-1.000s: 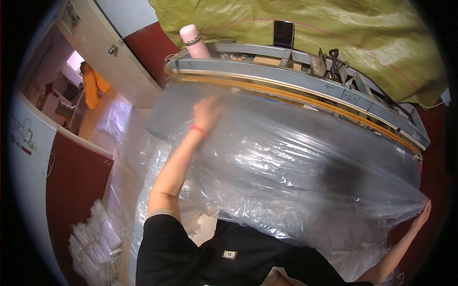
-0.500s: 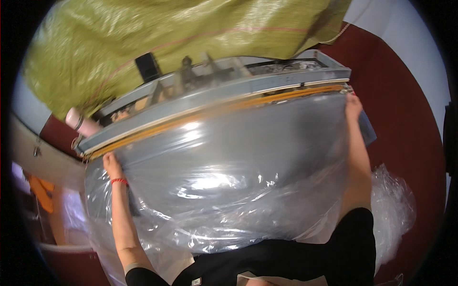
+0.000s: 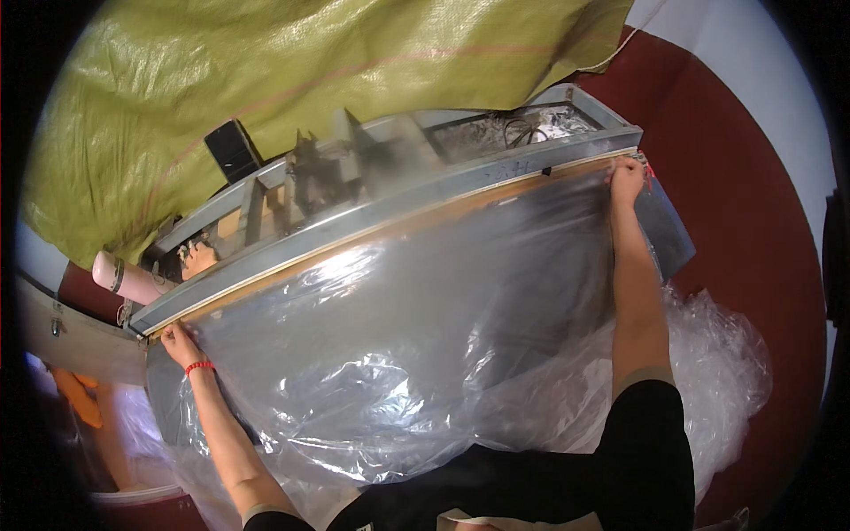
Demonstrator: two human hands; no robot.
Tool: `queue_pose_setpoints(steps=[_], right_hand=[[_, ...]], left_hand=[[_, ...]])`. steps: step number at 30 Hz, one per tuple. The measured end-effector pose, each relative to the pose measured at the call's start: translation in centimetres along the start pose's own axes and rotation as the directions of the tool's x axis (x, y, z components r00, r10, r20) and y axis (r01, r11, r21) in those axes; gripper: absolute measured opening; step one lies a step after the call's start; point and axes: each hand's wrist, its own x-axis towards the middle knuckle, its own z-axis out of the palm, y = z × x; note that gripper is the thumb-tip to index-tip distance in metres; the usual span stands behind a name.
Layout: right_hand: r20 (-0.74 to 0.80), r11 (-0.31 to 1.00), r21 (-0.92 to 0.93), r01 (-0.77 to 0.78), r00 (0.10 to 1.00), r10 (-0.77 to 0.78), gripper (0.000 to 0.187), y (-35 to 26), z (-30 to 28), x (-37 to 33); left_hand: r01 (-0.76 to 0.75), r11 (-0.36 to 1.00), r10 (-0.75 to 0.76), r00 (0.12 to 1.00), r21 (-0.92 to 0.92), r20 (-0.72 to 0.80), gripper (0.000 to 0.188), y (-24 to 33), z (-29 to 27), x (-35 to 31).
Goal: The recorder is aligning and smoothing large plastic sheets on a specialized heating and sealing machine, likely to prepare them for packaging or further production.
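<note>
Left hand [image 3: 181, 346] and right hand [image 3: 627, 181] pinching clear film [image 3: 522, 292], metal frame [image 3: 443, 195] ahead, pink bottle [image 3: 133, 280], dark phone [image 3: 232, 151], yellow-green tarp [image 3: 354, 53] beyond

Glossy, crinkled clear plastic sheeting [image 3: 381, 389] catches the light before us, in front of a smooth metal frame [image 3: 478, 182]. Behind the frame we see a shiny, woven-plastic tarpaulin [image 3: 310, 80]; at its left end, a smooth, satin-finish bottle [image 3: 137, 281]. Nearest us, the shirt [image 3: 531, 482] is matt cloth.

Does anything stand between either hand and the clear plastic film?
Nothing visible does: the left hand and the right hand pinch the clear plastic film directly, near opposite ends of the grey metal frame.
</note>
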Motion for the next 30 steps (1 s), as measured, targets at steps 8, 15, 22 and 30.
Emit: queue_pose_setpoints(steps=[8, 15, 22, 30], right_hand=[[-0.015, 0.998, -0.057, -0.034, 0.999, 0.033, 0.021, -1.1, -0.8, -0.3], [0.382, 0.853, -0.358, 0.38, 0.893, -0.238, 0.03, -7.4, -4.1, -2.1], [-0.005, 0.611, -0.708, 0.353, 0.863, -0.505, 0.024, -9.2, -12.1, 0.0], [0.844, 0.789, 0.285, 0.544, 0.247, -0.475, 0.032, -27.5, 8.6, -33.9]], left_hand=[[0.087, 0.981, -0.105, 0.99, -0.17, -0.099, 0.003, 2.5, 2.2, -1.6], [0.034, 0.995, -0.061, 0.955, 0.096, 0.289, 0.004, 8.4, 0.3, -4.1], [-0.086, 0.993, 0.025, 0.834, 0.084, 0.551, 0.003, 18.7, 0.3, -10.5], [-0.08, 0.996, 0.037, 0.812, 0.047, 0.582, 0.005, 20.5, -3.6, -13.7]])
